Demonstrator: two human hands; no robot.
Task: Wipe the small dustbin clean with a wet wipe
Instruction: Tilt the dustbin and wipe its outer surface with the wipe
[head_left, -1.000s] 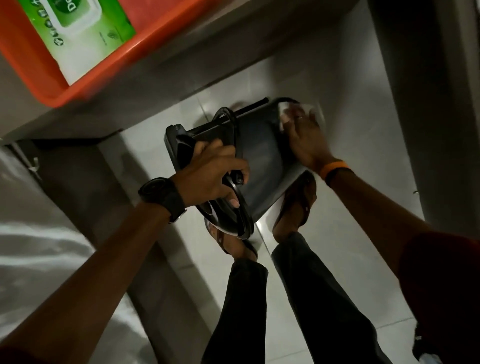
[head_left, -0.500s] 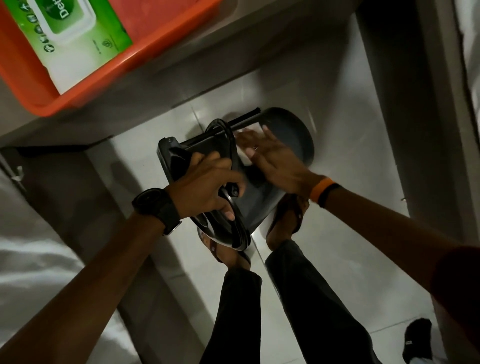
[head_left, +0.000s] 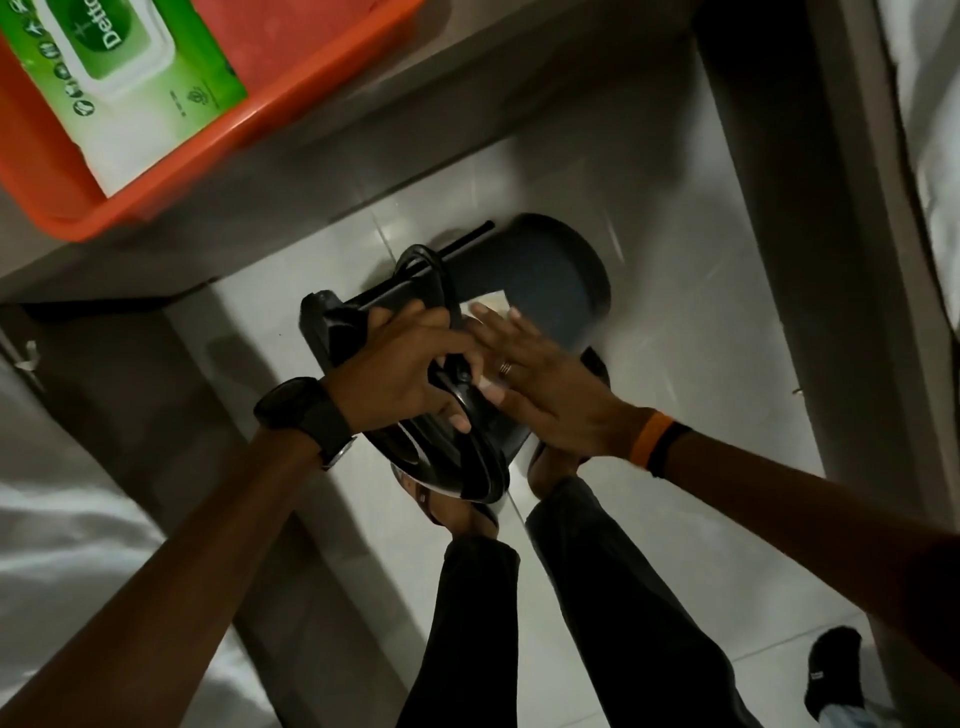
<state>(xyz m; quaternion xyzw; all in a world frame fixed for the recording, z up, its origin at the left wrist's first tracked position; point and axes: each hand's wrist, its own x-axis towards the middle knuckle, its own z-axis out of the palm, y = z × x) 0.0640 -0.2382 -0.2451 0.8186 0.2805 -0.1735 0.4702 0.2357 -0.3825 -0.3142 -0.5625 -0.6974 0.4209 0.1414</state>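
Note:
A small dark dustbin (head_left: 550, 275) is tipped on its side above the tiled floor, its round base pointing away from me. My left hand (head_left: 400, 369), with a black watch on the wrist, grips the bin's top rim and lid (head_left: 447, 467). My right hand (head_left: 540, 384), wearing a ring and an orange wristband, lies flat with fingers spread on the bin's side near the rim. It presses a white wet wipe (head_left: 491, 306) against the bin. Only small bits of the wipe show past the fingertips and under the palm.
An orange tray (head_left: 291, 93) on a grey shelf at the top left holds a green pack of wet wipes (head_left: 119, 78). White bedding lies at the left and far right. My legs and sandalled feet stand below the bin. A black sock or shoe (head_left: 831, 670) rests at the lower right.
My right hand has slid the wipe along the bin's side from the base end toward the rim, ending next to my left hand. My left hand has kept its grip on the rim.

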